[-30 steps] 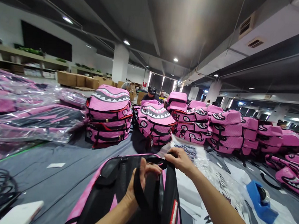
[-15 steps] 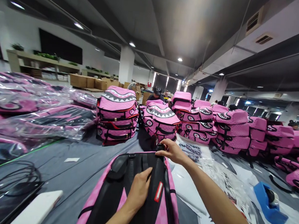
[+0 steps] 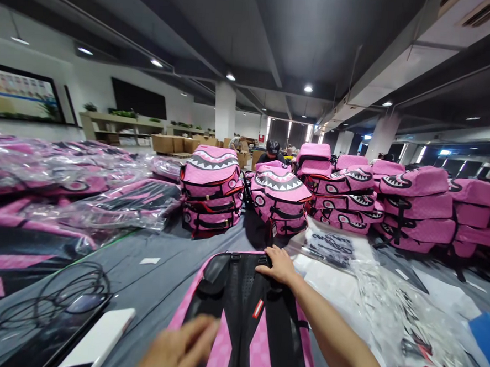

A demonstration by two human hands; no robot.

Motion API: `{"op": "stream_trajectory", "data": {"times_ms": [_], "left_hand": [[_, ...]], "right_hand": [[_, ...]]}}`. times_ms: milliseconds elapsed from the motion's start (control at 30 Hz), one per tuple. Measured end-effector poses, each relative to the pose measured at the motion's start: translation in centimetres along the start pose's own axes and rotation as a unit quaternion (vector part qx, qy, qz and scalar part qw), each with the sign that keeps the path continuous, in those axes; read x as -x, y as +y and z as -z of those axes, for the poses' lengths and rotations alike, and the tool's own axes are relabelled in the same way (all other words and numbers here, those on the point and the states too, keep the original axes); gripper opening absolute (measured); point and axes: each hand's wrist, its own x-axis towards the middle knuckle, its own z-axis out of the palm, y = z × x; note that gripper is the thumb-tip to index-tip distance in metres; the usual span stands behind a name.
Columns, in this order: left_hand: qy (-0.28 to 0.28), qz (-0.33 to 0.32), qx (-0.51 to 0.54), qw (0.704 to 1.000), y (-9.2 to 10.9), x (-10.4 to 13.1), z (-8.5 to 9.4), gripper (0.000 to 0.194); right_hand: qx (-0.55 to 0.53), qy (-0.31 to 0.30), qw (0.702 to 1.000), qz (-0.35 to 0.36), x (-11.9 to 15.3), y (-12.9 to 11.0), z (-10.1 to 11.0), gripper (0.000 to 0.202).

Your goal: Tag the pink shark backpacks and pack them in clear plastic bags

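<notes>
A pink and black backpack [image 3: 242, 333] lies in front of me with its back panel and black shoulder straps facing up. A small red and white label [image 3: 258, 308] shows on the right strap. My right hand [image 3: 281, 266] is closed on the backpack's top edge, at the upper end of that strap, thumb on the near side; its fingertips are partly hidden. Over the backpack's lower left side is my left hand [image 3: 183, 346], smeared by motion, so its fingers cannot be made out.
Stacked pink shark-mouth backpacks [image 3: 211, 187] stand across the back. Plastic-wrapped backpacks [image 3: 123, 204] lie left. Near them are a black cable [image 3: 76, 284] and a white box-like object [image 3: 98, 338]. Clear plastic bags [image 3: 370, 302] and a blue tape dispenser [image 3: 487, 337] are right. A person [image 3: 272, 152] is behind.
My left hand has left the middle of the straps and moved down and left. My right hand has lowered onto the strap's top end. The view has turned left.
</notes>
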Motion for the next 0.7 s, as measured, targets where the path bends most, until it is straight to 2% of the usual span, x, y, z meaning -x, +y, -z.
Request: {"op": "stream_trajectory", "data": {"times_ms": [33, 67, 100, 133, 200, 267, 367, 433, 500, 600, 667, 700], "left_hand": [[0.021, -0.07, -0.101, 0.992, 0.4, -2.7, 1.2, 0.051], [0.042, -0.125, -0.211, 0.969, 0.7, -5.6, 2.1, 0.055], [0.053, -0.144, -0.302, 0.941, 1.0, -8.5, 2.7, 0.058], [0.055, -0.142, -0.322, 0.934, 1.2, -11.2, 2.8, 0.057], [0.044, -0.138, -0.339, 0.929, 1.2, -15.5, 2.0, 0.053], [0.024, -0.137, -0.334, 0.932, 0.8, -17.8, 0.3, 0.048], [0.014, -0.152, -0.328, 0.932, 0.0, -17.9, -2.0, 0.048], [0.024, -0.167, -0.326, 0.93, -0.2, -17.1, -2.7, 0.051], [0.038, -0.177, -0.329, 0.927, -0.1, -16.4, -2.7, 0.05], [0.059, -0.192, -0.338, 0.92, 0.4, -15.9, -2.2, 0.033], [0.074, -0.217, -0.338, 0.913, 0.6, -15.3, -1.9, 0.026], [0.083, -0.234, -0.336, 0.909, 0.6, -14.7, -1.9, 0.025]], "right_hand": [[0.001, 0.004, 1.0, 0.013, 0.2, -0.1, -0.4, 0.061], [0.003, 0.008, 1.0, 0.027, 0.3, -0.2, -0.7, 0.058], [0.006, 0.012, 0.999, 0.038, 0.5, -0.3, -0.9, 0.055], [0.009, 0.018, 0.999, 0.046, 0.7, -0.4, -1.2, 0.054], [0.019, 0.045, 0.997, 0.054, 1.0, -0.3, -1.8, 0.052], [0.035, 0.098, 0.993, 0.054, 1.4, -0.1, -2.6, 0.048], [0.075, 0.173, 0.982, 0.023, 1.7, 0.1, -3.7, 0.047], [0.111, 0.184, 0.977, -0.01, 1.5, -0.3, -3.8, 0.054], [0.138, 0.165, 0.976, -0.039, 0.7, -0.9, -3.2, 0.061], [0.119, 0.079, 0.988, -0.057, -0.6, -1.6, -1.0, 0.063], [0.087, 0.036, 0.995, -0.04, -0.8, -1.8, 0.4, 0.06], [0.073, 0.032, 0.997, -0.021, -0.6, -1.9, 0.9, 0.059]]}}
